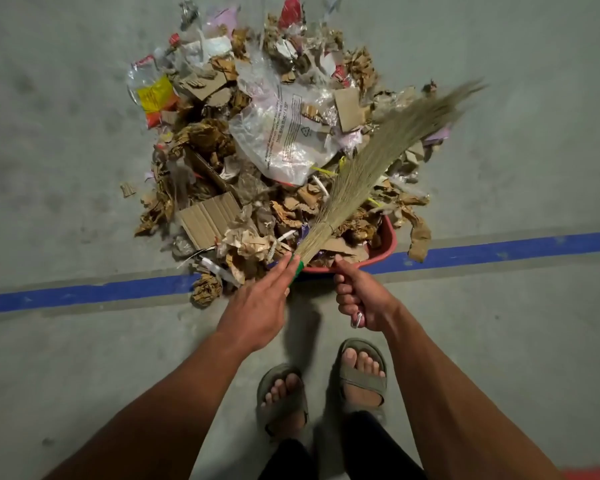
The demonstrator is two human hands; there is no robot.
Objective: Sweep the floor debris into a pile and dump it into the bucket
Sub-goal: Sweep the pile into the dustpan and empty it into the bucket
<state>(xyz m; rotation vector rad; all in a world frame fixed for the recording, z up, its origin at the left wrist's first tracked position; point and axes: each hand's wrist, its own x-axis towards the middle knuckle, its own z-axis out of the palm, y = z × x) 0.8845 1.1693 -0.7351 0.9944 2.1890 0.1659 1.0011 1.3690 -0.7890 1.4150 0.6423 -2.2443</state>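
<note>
A big pile of debris (257, 140), torn cardboard, paper and clear plastic bags, lies on the grey floor ahead of me. My left hand (257, 303) holds the green-wrapped handle of a grass broom (371, 161), whose bristles lie across the right side of the pile, tips blurred. My right hand (359, 299) grips the handle of a red dustpan (383, 249), whose tray sits under the near edge of the pile, heaped with scraps. No bucket is in view.
A blue tape line (84, 292) runs across the floor just in front of my sandalled feet (326, 386). A few scraps lie on the line at the left. Bare concrete floor (66, 150) surrounds the pile. A red corner shows at the bottom right (593, 474).
</note>
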